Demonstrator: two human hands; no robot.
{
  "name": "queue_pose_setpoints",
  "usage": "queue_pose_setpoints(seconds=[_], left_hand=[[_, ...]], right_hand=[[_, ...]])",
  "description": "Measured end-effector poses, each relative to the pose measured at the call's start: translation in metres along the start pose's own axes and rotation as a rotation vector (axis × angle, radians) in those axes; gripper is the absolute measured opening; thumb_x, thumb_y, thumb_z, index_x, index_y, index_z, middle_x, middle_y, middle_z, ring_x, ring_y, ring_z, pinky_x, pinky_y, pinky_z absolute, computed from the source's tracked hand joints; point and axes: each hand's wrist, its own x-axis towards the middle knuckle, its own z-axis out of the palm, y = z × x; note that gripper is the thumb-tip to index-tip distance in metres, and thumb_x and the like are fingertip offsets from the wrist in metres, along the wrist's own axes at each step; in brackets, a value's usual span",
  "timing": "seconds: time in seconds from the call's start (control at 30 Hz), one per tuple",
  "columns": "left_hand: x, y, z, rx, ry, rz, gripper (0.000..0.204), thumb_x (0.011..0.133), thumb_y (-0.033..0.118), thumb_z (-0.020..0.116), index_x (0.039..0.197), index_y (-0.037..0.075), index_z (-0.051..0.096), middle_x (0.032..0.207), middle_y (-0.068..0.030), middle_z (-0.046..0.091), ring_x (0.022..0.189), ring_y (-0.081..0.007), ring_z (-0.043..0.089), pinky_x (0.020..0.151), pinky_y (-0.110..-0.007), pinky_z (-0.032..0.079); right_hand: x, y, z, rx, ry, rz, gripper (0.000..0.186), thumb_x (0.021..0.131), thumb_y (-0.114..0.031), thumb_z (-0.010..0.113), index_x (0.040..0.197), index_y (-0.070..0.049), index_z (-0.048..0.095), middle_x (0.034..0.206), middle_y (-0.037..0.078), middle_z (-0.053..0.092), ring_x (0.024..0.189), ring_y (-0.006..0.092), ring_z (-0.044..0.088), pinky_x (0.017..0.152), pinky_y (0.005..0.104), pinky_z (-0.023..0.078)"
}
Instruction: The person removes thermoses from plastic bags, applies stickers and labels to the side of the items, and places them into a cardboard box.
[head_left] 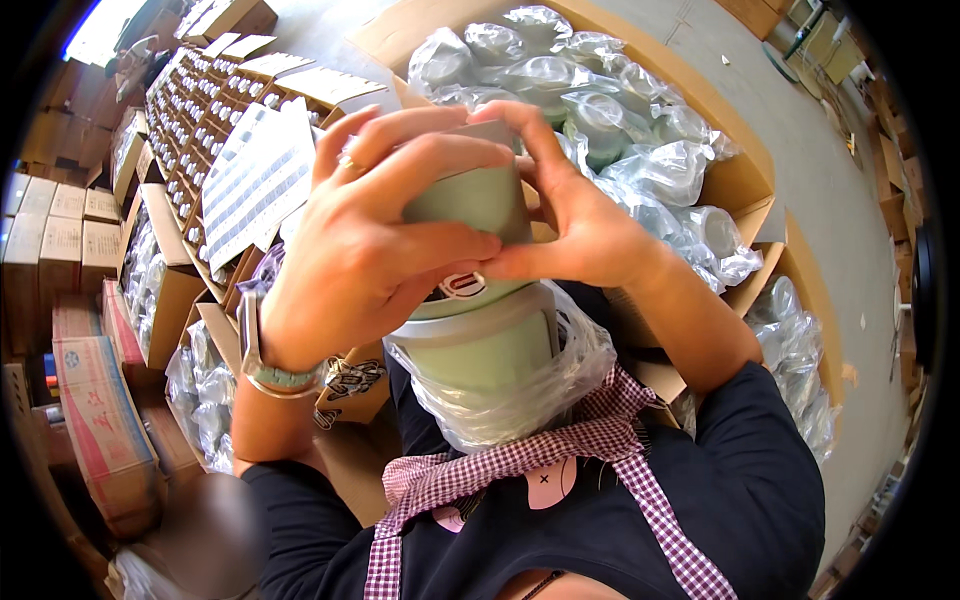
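Note:
A pale green tumbler (476, 358) stands in front of my chest, with a clear plastic bag (585, 345) bunched around its lower part. My left hand (365, 235) curls around the tumbler's upper part from the left. From the other side my right hand (580, 222) grips the same part, its fingers over the top edge. Both thumbs nearly meet on the near side, just above a small round sticker (463, 286). The far side of the tumbler is hidden behind my fingers. A grey-green band circles the tumbler below my hands.
Beyond my right hand a large carton (745, 185) holds several plastic-wrapped cups (610, 125). Left of me, a divided carton holds rows of white-topped items (205, 120), with a printed sheet (262, 185) leaning on it. Closed boxes (100, 420) are stacked at far left.

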Motion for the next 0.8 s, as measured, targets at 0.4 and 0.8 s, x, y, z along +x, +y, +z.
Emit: queue_pose_setpoints(seconds=[0.4,0.8], left_hand=[[-0.035,-0.014,-0.005,-0.486,0.327,-0.081,0.01,0.084,0.014,0.057,0.091,0.007,0.056,0.103,-0.0092,0.059,0.109,-0.0289,0.06,0.102,-0.048,0.044],[-0.383,0.077,0.197,-0.229,0.452,-1.63,0.017,0.086,0.002,0.072,0.097,0.007,0.059,0.077,-0.0024,0.062,0.071,-0.0142,0.061,0.066,-0.03,0.051]], right_hand=[[0.0,-0.004,-0.009,-0.035,-0.063,-0.028,0.116,0.066,-0.013,0.09,0.156,-0.017,0.016,0.151,0.009,0.034,0.133,0.0252,0.045,0.099,0.0387,0.05],[-0.012,0.008,-0.007,0.104,0.207,-0.142,0.095,0.087,-0.074,0.057,0.15,-0.007,0.032,0.155,0.014,0.038,0.142,0.0271,0.038,0.116,0.0406,0.032]])
